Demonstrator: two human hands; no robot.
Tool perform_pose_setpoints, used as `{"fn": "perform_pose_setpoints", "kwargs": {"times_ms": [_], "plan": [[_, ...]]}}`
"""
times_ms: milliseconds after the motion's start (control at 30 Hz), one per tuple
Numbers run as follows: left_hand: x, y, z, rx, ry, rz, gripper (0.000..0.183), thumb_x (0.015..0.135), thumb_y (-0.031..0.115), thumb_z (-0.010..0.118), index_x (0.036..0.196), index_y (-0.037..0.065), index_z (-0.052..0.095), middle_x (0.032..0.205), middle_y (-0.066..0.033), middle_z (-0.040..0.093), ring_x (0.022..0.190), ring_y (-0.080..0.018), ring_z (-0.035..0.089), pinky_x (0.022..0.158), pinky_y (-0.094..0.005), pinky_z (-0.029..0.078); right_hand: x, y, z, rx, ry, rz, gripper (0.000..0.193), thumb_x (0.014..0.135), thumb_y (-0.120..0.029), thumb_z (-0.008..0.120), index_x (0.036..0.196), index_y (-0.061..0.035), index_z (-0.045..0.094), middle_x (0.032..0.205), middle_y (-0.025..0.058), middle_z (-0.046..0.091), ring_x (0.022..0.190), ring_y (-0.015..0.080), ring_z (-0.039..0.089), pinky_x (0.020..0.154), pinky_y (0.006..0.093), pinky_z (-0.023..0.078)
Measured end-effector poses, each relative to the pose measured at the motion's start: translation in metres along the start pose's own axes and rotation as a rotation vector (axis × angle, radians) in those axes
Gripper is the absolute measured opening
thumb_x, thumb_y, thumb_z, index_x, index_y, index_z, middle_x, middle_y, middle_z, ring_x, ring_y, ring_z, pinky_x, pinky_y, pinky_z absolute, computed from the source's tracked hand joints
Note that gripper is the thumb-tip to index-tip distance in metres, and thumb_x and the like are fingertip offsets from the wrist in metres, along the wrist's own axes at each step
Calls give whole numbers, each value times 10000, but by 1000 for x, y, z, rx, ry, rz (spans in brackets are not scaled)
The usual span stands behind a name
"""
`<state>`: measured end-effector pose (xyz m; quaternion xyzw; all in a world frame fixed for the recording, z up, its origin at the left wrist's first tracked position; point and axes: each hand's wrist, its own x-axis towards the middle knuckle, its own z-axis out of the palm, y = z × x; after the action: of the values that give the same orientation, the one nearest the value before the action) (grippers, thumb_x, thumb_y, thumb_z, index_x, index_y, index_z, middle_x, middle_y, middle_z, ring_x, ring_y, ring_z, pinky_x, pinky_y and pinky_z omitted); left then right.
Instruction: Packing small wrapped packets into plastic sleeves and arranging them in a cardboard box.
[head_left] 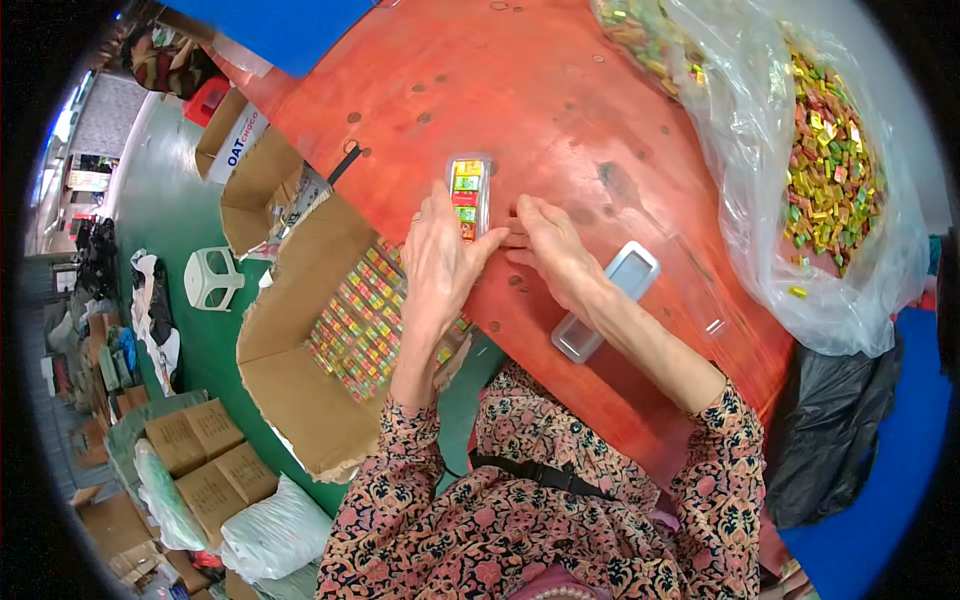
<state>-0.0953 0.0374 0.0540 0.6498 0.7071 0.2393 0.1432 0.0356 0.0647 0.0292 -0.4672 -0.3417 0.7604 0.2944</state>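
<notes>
A narrow clear plastic box (484, 195) lies on the red tabletop with a row of small yellow, green and red wrapped pieces inside. My left hand (437, 245) wraps its near end, fingers along the left side and thumb reaching across on the right. Just right of the box is my right hand (545, 243); its fingers are a little apart and hold nothing visible. The right fingertips come close to the left thumb. Partly under my right forearm lies an empty plastic box with a pale rim (645, 262).
A cardboard carton (290, 340) at the table's left edge holds rows of filled boxes. A large clear bag (745, 150) of loose wrapped pieces (825, 160) stands at the right, above a black bag (840, 430). A white stool (212, 280) and closed cartons (215, 430) are on the green floor.
</notes>
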Motion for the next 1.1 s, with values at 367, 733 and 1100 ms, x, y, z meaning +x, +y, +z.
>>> {"fn": "perform_pose_setpoints", "kwargs": {"times_ms": [367, 733, 1100], "plan": [[5, 1, 5, 91, 21, -12, 563, 665, 85, 654, 1105, -131, 377, 917, -288, 531, 829, -409, 551, 673, -447, 434, 0, 6, 11, 475, -41, 86, 577, 940, -377, 326, 1256, 88, 196, 1164, 278, 417, 1050, 315, 483, 903, 409, 409], [10, 1, 3, 134, 27, -44, 589, 635, 107, 709, 1094, -96, 402, 920, -270, 542, 812, -409, 552, 672, -450, 435, 5, 14, 12, 444, 11, 60, 443, 934, -280, 363, 1224, 36, 252, 1077, 216, 480, 970, 286, 530, 816, 382, 457], [8, -6, 3, 196, 38, -46, 538, 612, 105, 722, 1019, -71, 416, 886, -250, 533, 793, -403, 544, 665, -452, 428, 23, -14, -28, -1161, 371, -670, 387, 786, -145, 559, 1060, 73, 394, 1184, 309, 342, 1113, 448, 340, 902, 485, 330]]}}
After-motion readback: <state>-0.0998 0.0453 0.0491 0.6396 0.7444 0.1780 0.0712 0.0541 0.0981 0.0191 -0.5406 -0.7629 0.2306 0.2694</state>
